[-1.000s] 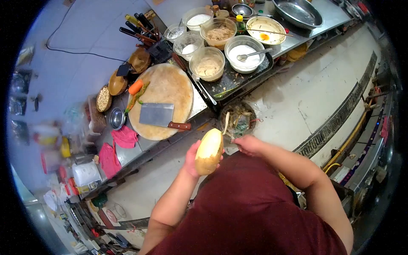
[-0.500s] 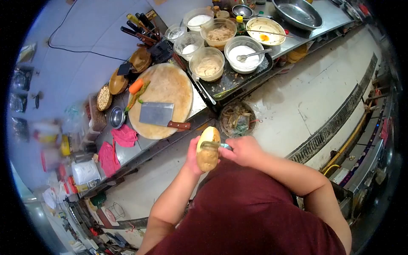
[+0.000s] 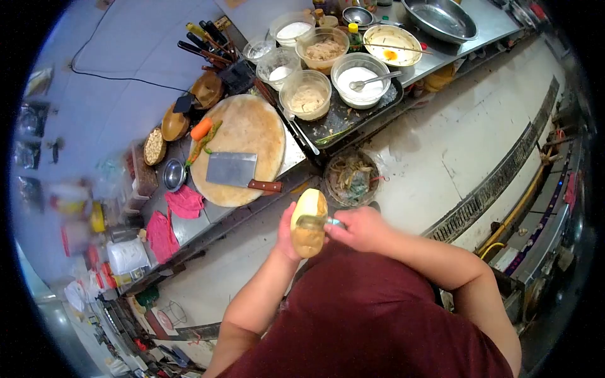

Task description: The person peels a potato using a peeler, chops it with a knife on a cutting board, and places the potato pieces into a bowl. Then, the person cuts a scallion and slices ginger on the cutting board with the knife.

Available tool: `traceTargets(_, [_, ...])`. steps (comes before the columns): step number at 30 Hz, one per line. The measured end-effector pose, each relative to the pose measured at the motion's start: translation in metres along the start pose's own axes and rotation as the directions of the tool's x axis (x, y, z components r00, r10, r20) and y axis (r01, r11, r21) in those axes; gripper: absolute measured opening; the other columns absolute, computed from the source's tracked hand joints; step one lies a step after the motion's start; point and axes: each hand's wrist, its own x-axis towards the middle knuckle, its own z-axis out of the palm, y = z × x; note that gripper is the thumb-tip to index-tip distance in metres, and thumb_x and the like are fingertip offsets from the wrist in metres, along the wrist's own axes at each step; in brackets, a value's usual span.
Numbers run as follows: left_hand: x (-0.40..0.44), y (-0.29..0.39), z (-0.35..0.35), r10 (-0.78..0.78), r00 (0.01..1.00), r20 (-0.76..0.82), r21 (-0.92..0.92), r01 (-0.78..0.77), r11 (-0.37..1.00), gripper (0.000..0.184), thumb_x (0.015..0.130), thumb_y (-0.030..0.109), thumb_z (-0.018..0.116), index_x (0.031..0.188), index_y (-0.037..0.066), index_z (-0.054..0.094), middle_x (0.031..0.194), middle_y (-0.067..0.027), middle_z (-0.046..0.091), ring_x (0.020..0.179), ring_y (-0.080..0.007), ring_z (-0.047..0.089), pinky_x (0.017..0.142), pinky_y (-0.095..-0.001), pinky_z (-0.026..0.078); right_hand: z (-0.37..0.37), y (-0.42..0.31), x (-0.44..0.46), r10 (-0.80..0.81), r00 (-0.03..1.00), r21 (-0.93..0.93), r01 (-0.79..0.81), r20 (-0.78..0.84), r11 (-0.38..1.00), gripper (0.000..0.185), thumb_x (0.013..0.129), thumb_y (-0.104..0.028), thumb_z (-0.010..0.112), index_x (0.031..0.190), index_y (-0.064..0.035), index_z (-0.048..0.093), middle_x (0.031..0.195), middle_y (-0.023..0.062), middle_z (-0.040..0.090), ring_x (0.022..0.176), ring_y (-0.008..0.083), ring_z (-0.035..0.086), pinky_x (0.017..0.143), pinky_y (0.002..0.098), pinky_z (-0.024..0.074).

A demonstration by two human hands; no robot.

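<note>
A potato (image 3: pixel 308 242) is gripped in my left hand (image 3: pixel 287 234), upright in front of my body. Its upper part is pale and peeled, while brown skin covers the lower part. My right hand (image 3: pixel 362 228) is closed round the light-blue handle of a peeler (image 3: pixel 311 222), whose head lies across the middle of the potato. Beyond my hands, a cleaver (image 3: pixel 232 170) with a wooden handle rests on a round chopping board (image 3: pixel 261 135). A carrot (image 3: pixel 201 129) and green peppers (image 3: pixel 211 140) lie on the board's left side.
On the floor past my hands stands a waste bin (image 3: pixel 351 178) with scraps in it. Several plastic tubs, such as one of white powder (image 3: pixel 353 79), stand on a black tray (image 3: pixel 328 131). Pink cloths (image 3: pixel 162 236) hang over the counter's edge.
The peeler's head has shifted slightly down the potato, and my right hand has moved a little down with it. My left hand keeps its hold.
</note>
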Motion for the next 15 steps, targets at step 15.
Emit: traceTargets(15, [0.0,-0.001,-0.001,-0.017,0.992,0.126,-0.074,0.027,0.997,0.086,0.088,0.07,0.044,0.145,0.008,0.035,0.13,-0.026,0.05,0.104,-0.0401,0.06,0.075,-0.0545,0.058,0.005,0.011,0.006,0.303,0.95,0.256,-0.312,0.074,0.915,0.052,0.094,-0.05,0.049,0.077,-0.0035,0.064,0.072,0.0183,0.066,0.066,0.0361,0.064,0.064,0.047,0.051])
